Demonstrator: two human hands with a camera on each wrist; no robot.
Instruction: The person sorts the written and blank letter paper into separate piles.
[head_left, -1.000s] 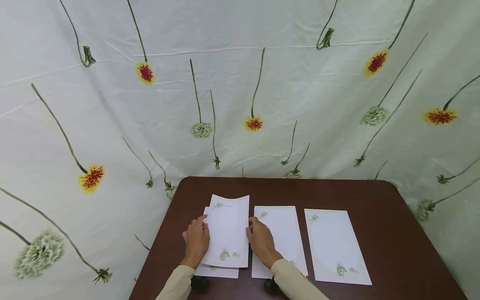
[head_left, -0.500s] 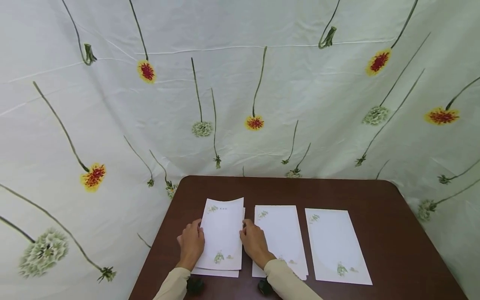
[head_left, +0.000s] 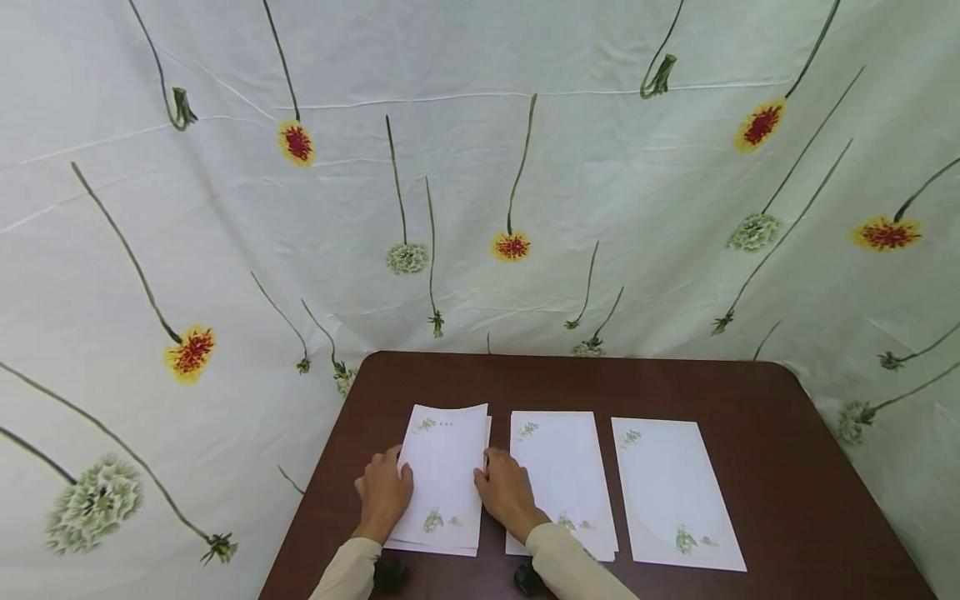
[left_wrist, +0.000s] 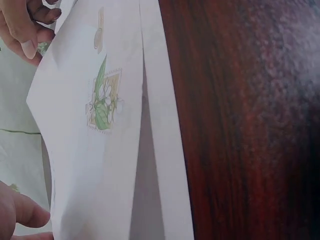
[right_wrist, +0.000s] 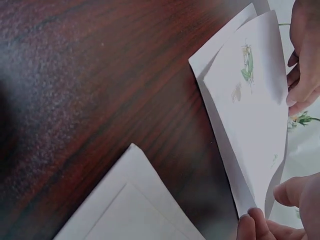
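A white sheet of paper (head_left: 442, 475) printed with green flowers lies bowed over another white sheet (left_wrist: 172, 165) on the left of the table. Its lower edge stands slightly off the sheet below in the left wrist view. My left hand (head_left: 384, 492) pinches its left edge; in the left wrist view the thumb and a finger (left_wrist: 31, 212) meet at that edge. At the opposite edge, my right hand (head_left: 506, 492) pinches the paper between thumb and fingertips (right_wrist: 256, 217). The sheet beneath peeks out along the right side and bottom.
To the right lie a middle stack of similar sheets (head_left: 562, 475), partly under my right forearm, and another printed sheet (head_left: 675, 492). All rest on a dark brown table (head_left: 780, 467). A flower-patterned white cloth (head_left: 465, 167) hangs behind the table.
Both hands have moved the top sheet left and toward me, lowering it until it nearly lines up with the sheet beneath. The other papers stay in place.
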